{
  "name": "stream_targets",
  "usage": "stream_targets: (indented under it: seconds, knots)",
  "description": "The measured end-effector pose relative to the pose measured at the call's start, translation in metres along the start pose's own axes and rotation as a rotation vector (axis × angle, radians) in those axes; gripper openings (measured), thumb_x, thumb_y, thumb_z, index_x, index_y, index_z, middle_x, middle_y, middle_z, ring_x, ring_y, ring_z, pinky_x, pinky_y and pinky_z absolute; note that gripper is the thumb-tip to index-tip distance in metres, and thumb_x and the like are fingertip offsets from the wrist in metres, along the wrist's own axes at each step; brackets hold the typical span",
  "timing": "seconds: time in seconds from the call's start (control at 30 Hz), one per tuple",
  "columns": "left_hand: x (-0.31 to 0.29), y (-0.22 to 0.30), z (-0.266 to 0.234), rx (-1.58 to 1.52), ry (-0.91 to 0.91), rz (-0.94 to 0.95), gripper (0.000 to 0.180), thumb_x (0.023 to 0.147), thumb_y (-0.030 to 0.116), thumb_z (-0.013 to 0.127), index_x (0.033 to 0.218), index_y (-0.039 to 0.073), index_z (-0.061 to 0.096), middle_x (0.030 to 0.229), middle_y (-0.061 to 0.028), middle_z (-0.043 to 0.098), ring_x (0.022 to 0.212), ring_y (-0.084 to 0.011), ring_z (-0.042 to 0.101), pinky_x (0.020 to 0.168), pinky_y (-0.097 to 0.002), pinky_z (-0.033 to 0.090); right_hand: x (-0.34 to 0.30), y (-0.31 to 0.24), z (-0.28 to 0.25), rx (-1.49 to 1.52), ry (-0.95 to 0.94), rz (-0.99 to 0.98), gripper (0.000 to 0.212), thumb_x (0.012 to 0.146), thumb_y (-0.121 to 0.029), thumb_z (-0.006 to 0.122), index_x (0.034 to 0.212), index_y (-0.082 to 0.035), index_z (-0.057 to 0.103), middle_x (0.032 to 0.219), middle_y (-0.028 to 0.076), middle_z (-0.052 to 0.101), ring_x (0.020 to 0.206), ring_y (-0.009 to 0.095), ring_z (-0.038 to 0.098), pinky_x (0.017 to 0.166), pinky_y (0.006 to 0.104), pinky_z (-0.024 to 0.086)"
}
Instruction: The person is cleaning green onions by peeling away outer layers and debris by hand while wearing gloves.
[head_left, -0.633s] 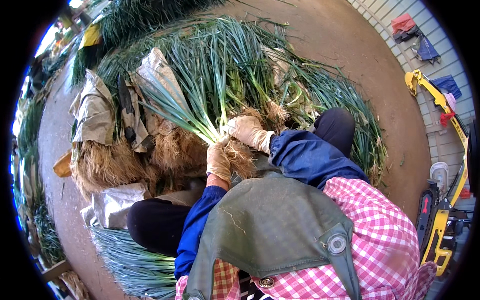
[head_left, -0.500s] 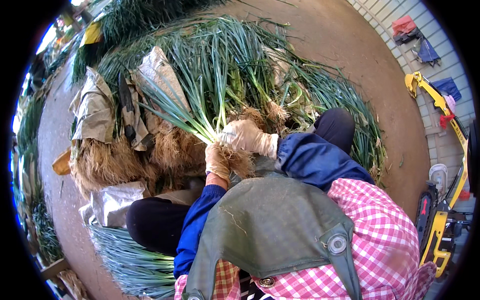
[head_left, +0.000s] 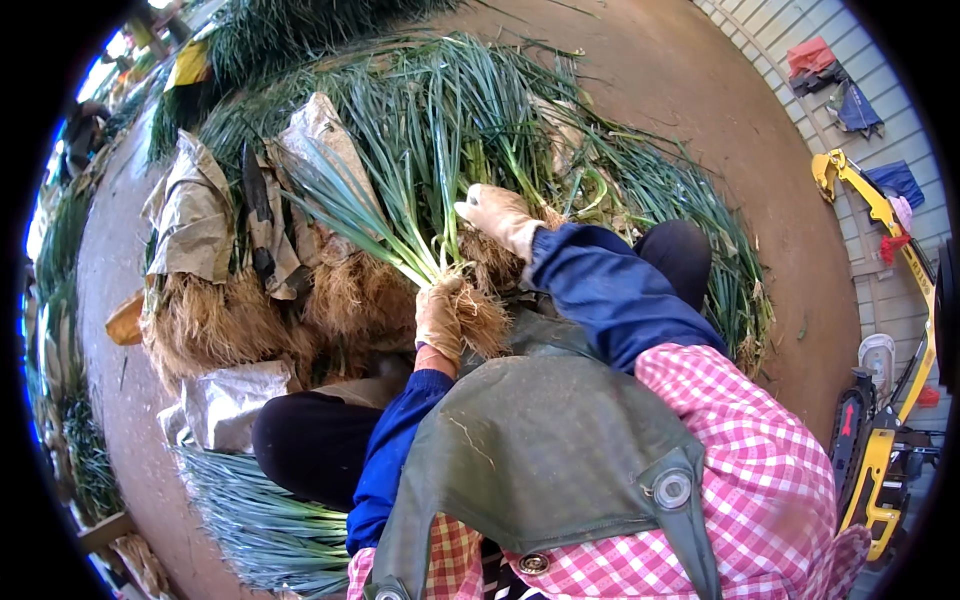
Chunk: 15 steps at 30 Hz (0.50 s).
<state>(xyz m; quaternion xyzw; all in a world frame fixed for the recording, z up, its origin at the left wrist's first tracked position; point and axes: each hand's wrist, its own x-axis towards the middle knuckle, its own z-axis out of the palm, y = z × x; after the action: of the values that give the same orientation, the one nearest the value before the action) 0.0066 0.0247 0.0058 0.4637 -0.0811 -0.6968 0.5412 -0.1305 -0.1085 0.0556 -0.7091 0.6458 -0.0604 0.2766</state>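
My gloved left hand is closed around the lower stems of a bunch of green onions. Tan, stringy roots hang out to the right of that hand, and the long green leaves fan up and to the left. Just above and right of the bunch is my gloved right hand, its fingers curled in beside the leaves. Whatever those fingers may hold is too small to make out. Beyond both hands spreads a heap of loose green onions, some with their roots toward me.
Root-heavy bundles partly covered with tan sacking stand at left. More green onions lie by my left knee, near a silvery sheet. A yellow machine with a jointed arm stands at right beside a pale wall.
My right hand has left the stems beside my left hand and moved up and slightly right, toward the heap. The left hand keeps its grip on the bunch, nearly in place.
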Motion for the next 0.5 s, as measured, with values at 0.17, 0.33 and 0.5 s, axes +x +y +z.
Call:
stream_targets:
  seconds: [0.17,0.33,0.5]
  knots:
    - [-0.004,-0.003,0.003,0.076,-0.013,0.014,0.013,0.076,0.007,0.057,0.085,-0.002,0.062,0.073,-0.0077,0.062,0.061,-0.0187,0.060,0.056,-0.0289,0.050,0.043,-0.017,0.021,-0.131,0.029,0.130,0.053,0.080,-0.052,0.059,0.099,-0.003,0.065,0.097,0.019,0.066,0.095,0.034,0.063,0.080,0.0417,0.048]
    - [0.008,-0.012,0.000,0.046,0.013,-0.023,0.016,0.071,0.001,0.061,0.086,-0.001,0.061,0.073,-0.0077,0.061,0.058,-0.0186,0.059,0.053,-0.0282,0.049,0.066,0.000,0.021,-0.171,-0.177,0.292,0.047,0.082,-0.048,0.061,0.097,-0.004,0.069,0.099,0.011,0.069,0.096,0.029,0.065,0.080,0.0392,0.049]
    - [0.014,-0.015,-0.009,0.141,0.092,0.026,0.017,0.071,0.000,0.061,0.089,-0.001,0.061,0.073,-0.0066,0.060,0.057,-0.0175,0.058,0.052,-0.0286,0.049,0.046,-0.031,0.005,-0.538,-0.166,0.069,0.032,0.084,-0.031,0.050,0.094,-0.008,0.069,0.097,0.013,0.068,0.091,0.030,0.066,0.074,0.0416,0.050]
